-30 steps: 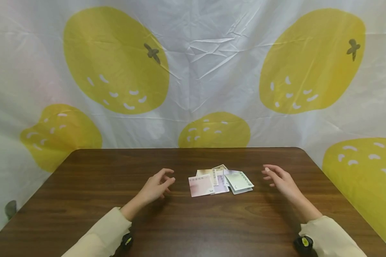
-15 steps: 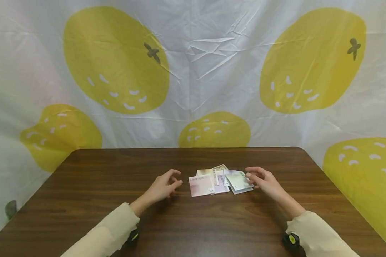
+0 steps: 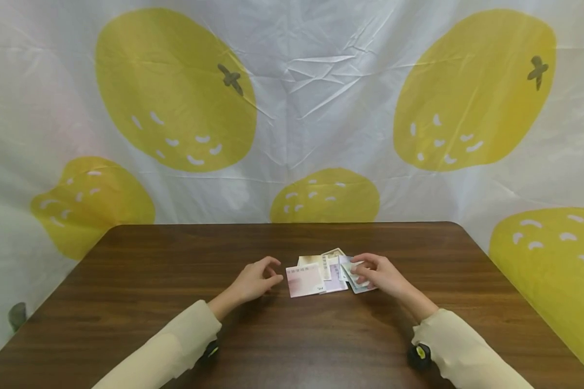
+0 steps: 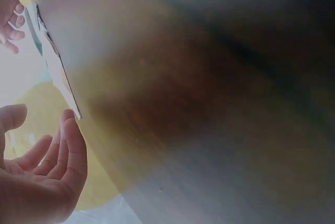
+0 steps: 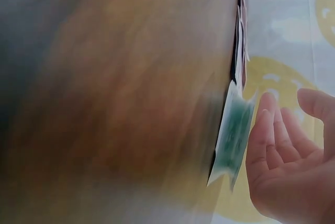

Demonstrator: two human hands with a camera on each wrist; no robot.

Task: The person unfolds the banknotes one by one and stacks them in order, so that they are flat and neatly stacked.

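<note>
A loose cluster of folded paper banknotes lies mid-table. At its left, the pink banknote (image 3: 305, 282) faces up. Behind it are a tan banknote (image 3: 310, 260) and, to the right, a purple banknote (image 3: 339, 282). The folded green banknote (image 5: 234, 135) stands partly ajar at the right end. My right hand (image 3: 383, 276) hovers over that green one and hides much of it, fingers loosely bent and thumb apart. My left hand (image 3: 253, 280) is just left of the pink banknote, fingers relaxed; in the left wrist view, its fingertips (image 4: 68, 115) are right by the pile's edge.
The dark wooden table (image 3: 175, 248) carries the notes. Behind it hangs a white cloth (image 3: 287, 108) printed with yellow fruit. A black wrist device (image 3: 420, 355) sits under the right sleeve, and another shows at the left sleeve (image 3: 175, 340).
My right hand has moved left from beside the pile to over the green banknote. My left hand has come right, closer to the pink banknote. The notes stay almost where they were.
</note>
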